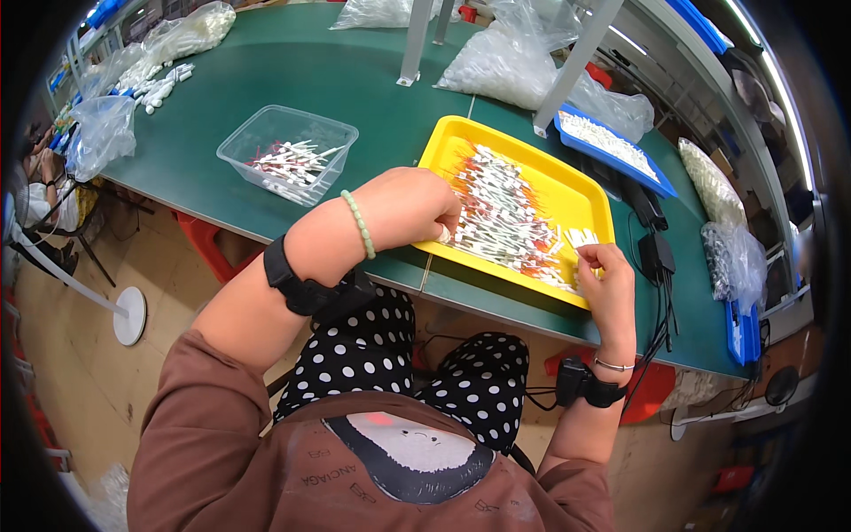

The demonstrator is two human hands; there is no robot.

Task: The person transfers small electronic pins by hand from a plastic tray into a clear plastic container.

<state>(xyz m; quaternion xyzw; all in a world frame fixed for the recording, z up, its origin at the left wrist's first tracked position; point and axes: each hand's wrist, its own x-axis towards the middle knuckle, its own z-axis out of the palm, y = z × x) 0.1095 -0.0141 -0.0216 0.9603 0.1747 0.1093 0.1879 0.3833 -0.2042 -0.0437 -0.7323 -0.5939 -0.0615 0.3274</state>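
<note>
My right hand (610, 288), fingers curled, hides part of the near-right rim of the yellow tray (572, 197); my left hand (421, 204) mostly covers a whitish bit (444, 235) at near left. I cannot tell whether either grips anything. Beyond, slim white pieces (496, 208) overlap indistinctly in the tray.

A green table (266, 66) spreads beneath and beyond the fingers (594, 259). Pale metal posts (578, 66) rise from it, farther off than the fingers. A long lamp (769, 64) glows up to their right. Lower, to their left, tan floor (191, 372) lies under a red stool (202, 238) and a round-based white stand (130, 316).
</note>
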